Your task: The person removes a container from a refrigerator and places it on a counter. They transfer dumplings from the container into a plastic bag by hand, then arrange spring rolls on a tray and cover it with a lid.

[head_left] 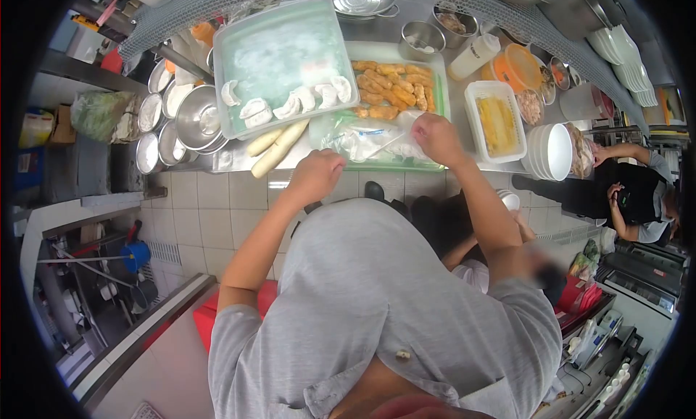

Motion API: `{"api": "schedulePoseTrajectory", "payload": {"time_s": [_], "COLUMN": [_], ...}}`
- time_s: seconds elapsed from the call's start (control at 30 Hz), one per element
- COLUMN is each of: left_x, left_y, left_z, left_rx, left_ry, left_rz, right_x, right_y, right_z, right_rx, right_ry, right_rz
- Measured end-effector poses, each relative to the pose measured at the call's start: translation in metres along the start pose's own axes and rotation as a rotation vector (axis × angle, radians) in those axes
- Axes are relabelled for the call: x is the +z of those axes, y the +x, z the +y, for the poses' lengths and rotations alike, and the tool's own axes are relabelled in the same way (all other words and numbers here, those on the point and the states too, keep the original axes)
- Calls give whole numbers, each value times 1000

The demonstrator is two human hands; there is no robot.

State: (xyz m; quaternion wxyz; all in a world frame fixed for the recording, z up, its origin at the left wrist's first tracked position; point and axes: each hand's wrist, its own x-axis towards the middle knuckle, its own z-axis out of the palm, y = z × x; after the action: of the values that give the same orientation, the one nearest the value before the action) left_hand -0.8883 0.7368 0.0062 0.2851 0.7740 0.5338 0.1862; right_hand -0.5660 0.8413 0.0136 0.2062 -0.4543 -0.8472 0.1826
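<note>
A clear plastic bag (pixel 366 140) with blue print lies over the front of the green cutting board (pixel 442 78). At the bag's right edge, my right hand (pixel 437 138) is closed in a pinch on the plastic. My left hand (pixel 317 176) is closed at the counter's front edge, near the bag's lower left corner; what its fingers hold, if anything, is hidden. Brown fried rolls (pixel 391 89) lie in rows on the board behind the bag. Left of the bag, long pale white vegetables (pixel 281 147) rest beside a translucent tray (pixel 283 56) holding white dumplings (pixel 255 113).
A white basket (pixel 471 122) of yellow strips stands right of the board, with stacked white bowls (pixel 547 152) beyond. Steel bowls (pixel 197 118) crowd the left. A squeeze bottle (pixel 475 56) stands behind. A seated person is close on my right; another person (pixel 631 191) stands farther right.
</note>
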Motion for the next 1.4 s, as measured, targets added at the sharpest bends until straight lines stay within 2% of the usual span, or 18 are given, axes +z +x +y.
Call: {"api": "schedulePoseTrajectory", "payload": {"time_s": [0.07, 0.17, 0.3, 0.37, 0.47, 0.5, 0.57, 0.63, 0.67, 0.73, 0.83, 0.87, 0.97, 1.07, 1.17, 1.27, 1.4], "left_x": [3, 1, 14, 19, 18, 11, -7, -6, -4, 3, 10, 12, 22, 26, 30, 26, 31], "left_y": [7, 21, 38, 47, 53, 53, 50, 51, 51, 51, 55, 58, 73, 86, 90, 93, 87], "left_z": [3, 11, -2, -10, -14, -7, 11, 9, 8, 6, 1, 0, -6, -6, -2, 2, 4], "left_rx": [0, -9, 24, 41, 23, -20, -103, -95, -90, -126, -127, -116, -127, -131, -126, -187, -198], "left_ry": [27, 81, 107, 210, 218, 165, 64, 124, 153, 198, 245, 256, 329, 388, 489, 459, 428], "left_rz": [-7, -120, 26, 161, 219, 156, 27, -86, -143, -89, -26, -9, -69, -115, -109, -167, -134], "right_x": [-5, -4, 9, 9, -14, -23, -28, -9, 2, 14, 10, 9, 14, 32, 53, 66, 70], "right_y": [8, 35, 78, 77, 59, 43, 9, -16, -21, -25, -13, -9, 2, 13, 24, 30, 36], "right_z": [4, 12, 36, 34, -1, -20, -40, -36, -26, -12, -2, 0, -16, -32, -41, -51, -58], "right_rx": [34, 113, 245, 229, 213, 209, 262, 141, 75, -65, 128, 93, 78, -36, -50, -75, -113], "right_ry": [-60, -83, -195, -137, 119, 233, 295, 393, 229, -100, -209, -166, 73, 8, -108, -198, -216], "right_rz": [38, 34, 77, 230, 348, 365, 10, -260, -173, 1, 79, 99, -13, -94, -130, -155, -206]}}
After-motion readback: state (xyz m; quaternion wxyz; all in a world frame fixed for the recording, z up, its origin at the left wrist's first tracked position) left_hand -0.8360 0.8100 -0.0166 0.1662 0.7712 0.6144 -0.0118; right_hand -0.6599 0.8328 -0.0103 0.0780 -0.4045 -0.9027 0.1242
